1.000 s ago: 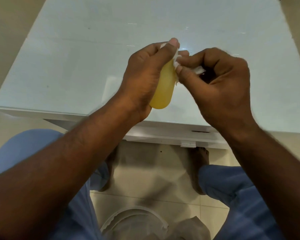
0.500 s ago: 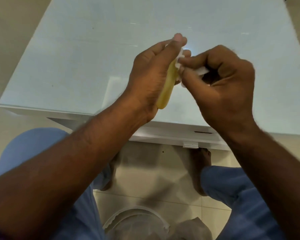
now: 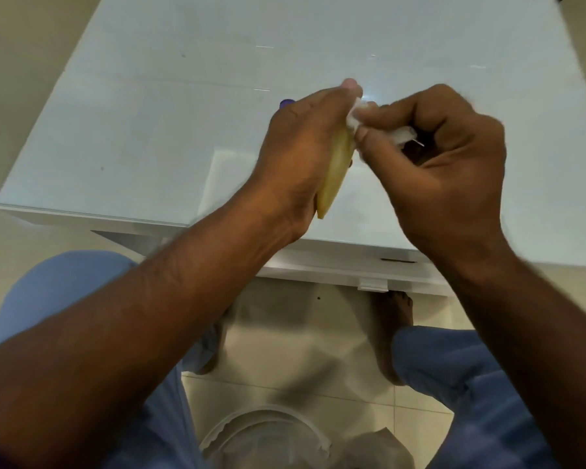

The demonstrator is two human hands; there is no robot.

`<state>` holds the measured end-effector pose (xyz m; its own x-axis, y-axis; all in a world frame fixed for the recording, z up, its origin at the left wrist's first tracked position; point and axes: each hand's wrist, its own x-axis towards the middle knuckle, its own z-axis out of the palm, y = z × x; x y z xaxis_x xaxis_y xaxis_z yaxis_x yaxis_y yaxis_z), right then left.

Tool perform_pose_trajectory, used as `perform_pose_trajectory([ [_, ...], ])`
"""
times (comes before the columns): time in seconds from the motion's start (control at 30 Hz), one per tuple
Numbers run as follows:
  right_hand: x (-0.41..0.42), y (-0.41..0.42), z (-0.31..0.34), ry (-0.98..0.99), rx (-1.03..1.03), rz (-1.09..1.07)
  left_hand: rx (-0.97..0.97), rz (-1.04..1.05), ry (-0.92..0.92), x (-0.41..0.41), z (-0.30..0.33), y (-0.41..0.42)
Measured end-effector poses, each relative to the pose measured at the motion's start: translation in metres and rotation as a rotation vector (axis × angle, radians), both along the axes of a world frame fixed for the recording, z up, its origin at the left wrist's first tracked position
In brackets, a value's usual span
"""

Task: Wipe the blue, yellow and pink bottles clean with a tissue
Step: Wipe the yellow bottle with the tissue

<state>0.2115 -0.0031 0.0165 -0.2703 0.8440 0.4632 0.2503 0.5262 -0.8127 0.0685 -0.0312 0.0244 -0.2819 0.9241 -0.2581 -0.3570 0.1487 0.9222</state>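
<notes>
A pale glass tabletop (image 3: 156,106) fills the upper half of the view, its near edge running across the middle. Below it lies a tiled floor (image 3: 295,336), with blue-trousered knees (image 3: 454,367) at 4 and 8 o'clock and a white round-rimmed container (image 3: 268,431) at 6 o'clock. Both forearms reach up from the lower corners and meet over the tabletop just right of centre. The left hand (image 3: 305,147) is wrapped round the yellow bottle (image 3: 335,174), held upright in the air, its rounded base pointing toward 6 o'clock and its top hidden behind the thumb. The right hand (image 3: 444,164), at 3 o'clock from the bottle, pinches a crumpled white tissue (image 3: 400,132) between thumb and curled fingers and presses it against the bottle's upper part. A small purple tip (image 3: 286,103) peeks out at 11 o'clock of the left hand; what it is cannot be told.
</notes>
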Motion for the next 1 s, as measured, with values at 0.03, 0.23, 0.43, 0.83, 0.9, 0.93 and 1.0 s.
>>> perform_pose_trajectory([
  [0.03, 0.000, -0.002, -0.002, -0.025, -0.004, 0.013, 0.003, 0.003, -0.031, 0.000, 0.000, 0.000],
  [0.23, -0.004, -0.018, -0.008, -0.261, 0.005, 0.167, -0.053, 0.103, -0.086, -0.018, -0.005, 0.004],
  [0.43, 0.002, -0.007, 0.002, -0.028, 0.002, 0.040, 0.024, 0.072, -0.183, -0.019, -0.008, 0.009],
  [0.83, 0.001, 0.001, -0.002, 0.008, -0.090, 0.016, -0.010, -0.113, -0.102, -0.019, -0.005, 0.005],
  [0.9, 0.001, 0.003, -0.003, -0.005, -0.106, -0.005, -0.051, -0.118, -0.229, -0.019, 0.000, 0.002],
  [0.93, 0.002, 0.004, -0.003, -0.002, -0.116, -0.010, -0.061, -0.119, -0.264, -0.019, 0.002, 0.001],
  [1.0, 0.003, 0.005, -0.002, 0.010, -0.122, -0.008, -0.040, -0.114, -0.251, -0.017, 0.003, 0.001],
])
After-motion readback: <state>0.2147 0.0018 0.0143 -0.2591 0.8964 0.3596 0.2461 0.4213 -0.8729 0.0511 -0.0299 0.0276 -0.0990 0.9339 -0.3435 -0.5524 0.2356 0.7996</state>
